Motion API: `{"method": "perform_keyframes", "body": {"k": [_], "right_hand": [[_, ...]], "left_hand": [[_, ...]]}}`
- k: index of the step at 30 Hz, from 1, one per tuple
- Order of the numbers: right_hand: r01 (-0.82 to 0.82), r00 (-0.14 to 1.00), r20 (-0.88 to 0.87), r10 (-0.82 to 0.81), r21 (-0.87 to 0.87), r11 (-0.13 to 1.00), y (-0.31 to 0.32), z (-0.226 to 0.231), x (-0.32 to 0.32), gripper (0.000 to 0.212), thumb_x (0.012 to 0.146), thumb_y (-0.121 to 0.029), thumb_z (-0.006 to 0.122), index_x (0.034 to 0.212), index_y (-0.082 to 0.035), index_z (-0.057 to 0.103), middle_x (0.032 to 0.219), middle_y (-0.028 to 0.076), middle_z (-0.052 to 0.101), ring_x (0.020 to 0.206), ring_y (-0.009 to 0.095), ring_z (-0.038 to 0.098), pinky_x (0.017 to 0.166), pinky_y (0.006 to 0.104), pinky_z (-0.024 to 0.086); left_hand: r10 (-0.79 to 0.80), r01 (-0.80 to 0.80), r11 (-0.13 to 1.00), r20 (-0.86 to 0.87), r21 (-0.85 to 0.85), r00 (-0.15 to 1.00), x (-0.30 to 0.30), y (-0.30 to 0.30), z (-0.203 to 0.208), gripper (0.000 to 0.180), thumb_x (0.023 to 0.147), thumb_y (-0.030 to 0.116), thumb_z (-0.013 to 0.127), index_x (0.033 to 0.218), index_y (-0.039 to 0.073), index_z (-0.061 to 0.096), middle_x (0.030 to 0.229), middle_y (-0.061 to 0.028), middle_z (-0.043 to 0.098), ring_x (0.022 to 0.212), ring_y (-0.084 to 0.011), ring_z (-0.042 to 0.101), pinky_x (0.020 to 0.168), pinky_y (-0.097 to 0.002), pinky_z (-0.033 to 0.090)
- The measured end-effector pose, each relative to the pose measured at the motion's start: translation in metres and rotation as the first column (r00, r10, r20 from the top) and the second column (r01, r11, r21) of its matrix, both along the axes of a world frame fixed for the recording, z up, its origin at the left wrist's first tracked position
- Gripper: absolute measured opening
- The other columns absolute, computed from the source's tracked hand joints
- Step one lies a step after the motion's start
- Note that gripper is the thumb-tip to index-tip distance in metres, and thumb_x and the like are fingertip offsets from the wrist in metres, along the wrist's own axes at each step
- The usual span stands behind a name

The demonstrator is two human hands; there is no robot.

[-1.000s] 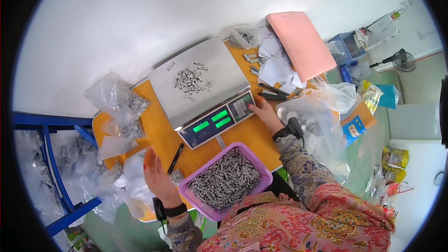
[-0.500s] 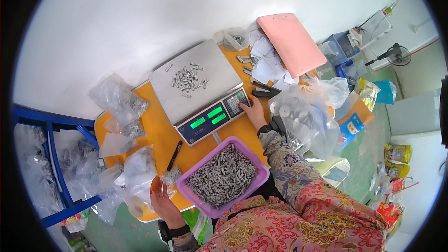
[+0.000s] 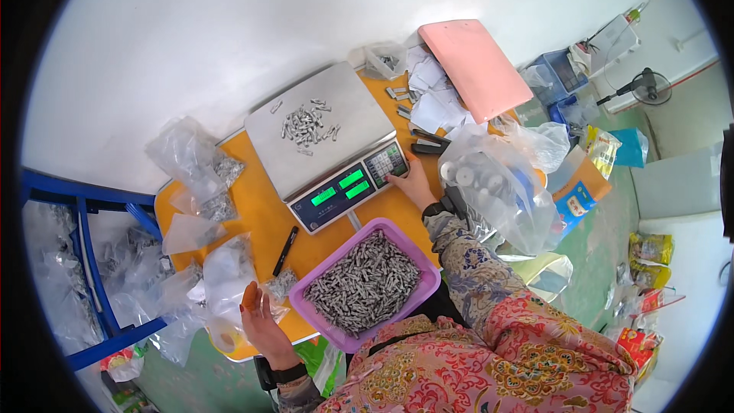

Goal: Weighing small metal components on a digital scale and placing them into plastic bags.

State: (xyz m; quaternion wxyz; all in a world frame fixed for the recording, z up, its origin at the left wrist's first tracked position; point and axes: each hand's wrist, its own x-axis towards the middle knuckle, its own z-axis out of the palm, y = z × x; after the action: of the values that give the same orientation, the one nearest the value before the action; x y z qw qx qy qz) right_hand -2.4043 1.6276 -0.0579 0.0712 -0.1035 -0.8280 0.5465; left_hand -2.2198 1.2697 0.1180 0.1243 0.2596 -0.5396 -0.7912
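Observation:
At the keypad of a digital weighing scale (image 3: pixel 321 138) is my right hand (image 3: pixel 414 183), its thumb on or just over the lower keys and its other fingers stretched past the panel's right end. A loose pile of small grey metal parts (image 3: pixel 304 125) lies on the steel platform. Close to me, a pink-purple plastic basin (image 3: pixel 430 288) is filled with the same kind of parts (image 3: pixel 362 283). My left hand (image 3: pixel 265 329) hovers left of the basin near the clear plastic bags, fingers extended, holding nothing. A black marker (image 3: pixel 286 251) rests between the scale and the basin.
Clear bags of metal parts (image 3: pixel 200 168) crowd the yellow table's (image 3: pixel 252 210) left side, beside a blue rack (image 3: pixel 82 260). To the right sit a stapler (image 3: pixel 430 147), paper slips (image 3: pixel 436 99), a pink folder (image 3: pixel 475 69) and a big clear bag of round white items (image 3: pixel 497 191).
My right thumb has shifted slightly down and left on the keypad. My left hand has barely moved. The view has tilted a little.

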Motion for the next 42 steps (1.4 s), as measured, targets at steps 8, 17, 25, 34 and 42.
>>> {"method": "perform_keyframes", "body": {"k": [8,17,25,34,42], "right_hand": [[0.105,0.992,0.033,-0.118,0.272,0.957,-0.01,-0.01,0.004,0.061,0.063,-0.023,0.08,0.106,0.006,0.048,0.103,0.023,0.05,0.101,0.039,0.046,0.085,0.044,0.039],[0.125,0.985,0.156,-0.071,-0.364,0.923,0.0,0.007,-0.012,0.055,0.076,-0.022,0.072,0.116,0.008,0.048,0.109,0.018,0.057,0.101,0.026,0.055,0.084,0.0337,0.044],[0.242,0.958,0.245,-0.148,-0.414,0.878,0.007,0.012,-0.028,0.042,0.081,-0.025,0.069,0.108,0.006,0.06,0.099,0.012,0.065,0.09,0.015,0.059,0.079,0.0271,0.045],[0.233,0.931,0.292,-0.219,-0.014,0.972,0.001,0.005,-0.041,0.04,0.083,-0.027,0.064,0.106,0.005,0.058,0.1,0.018,0.064,0.093,0.029,0.061,0.079,0.0353,0.046],[0.152,0.954,0.289,-0.087,-0.214,0.965,0.013,0.001,-0.035,0.05,0.083,-0.032,0.065,0.113,0.006,0.052,0.109,0.021,0.06,0.101,0.03,0.057,0.085,0.035,0.044]], "left_hand": [[0.024,-0.024,1.0,0.015,-0.01,1.0,0.005,-0.004,-0.003,0.043,0.096,0.03,0.035,0.122,-0.002,0.049,0.126,-0.0131,0.051,0.115,-0.0232,0.045,0.101,-0.0372,0.033],[0.01,-0.009,1.0,0.018,-0.015,1.0,0.0,-0.003,0.003,0.043,0.096,0.029,0.034,0.122,-0.002,0.048,0.127,-0.0132,0.05,0.116,-0.0233,0.044,0.102,-0.0373,0.033],[0.023,-0.024,0.999,0.017,0.031,1.0,0.003,-0.007,0.002,0.043,0.096,0.03,0.033,0.122,-0.001,0.049,0.127,-0.0126,0.05,0.115,-0.0227,0.044,0.101,-0.0367,0.033],[0.043,-0.044,0.999,0.056,0.014,0.997,0.003,-0.006,-0.004,0.043,0.097,0.03,0.033,0.122,0.0,0.049,0.126,-0.0113,0.051,0.115,-0.0219,0.045,0.1,-0.0363,0.034],[0.024,-0.024,0.999,-0.005,0.042,1.0,0.01,-0.005,0.003,0.042,0.095,0.029,0.035,0.122,0.0,0.05,0.125,-0.0109,0.052,0.116,-0.0225,0.045,0.101,-0.037,0.034]]}}
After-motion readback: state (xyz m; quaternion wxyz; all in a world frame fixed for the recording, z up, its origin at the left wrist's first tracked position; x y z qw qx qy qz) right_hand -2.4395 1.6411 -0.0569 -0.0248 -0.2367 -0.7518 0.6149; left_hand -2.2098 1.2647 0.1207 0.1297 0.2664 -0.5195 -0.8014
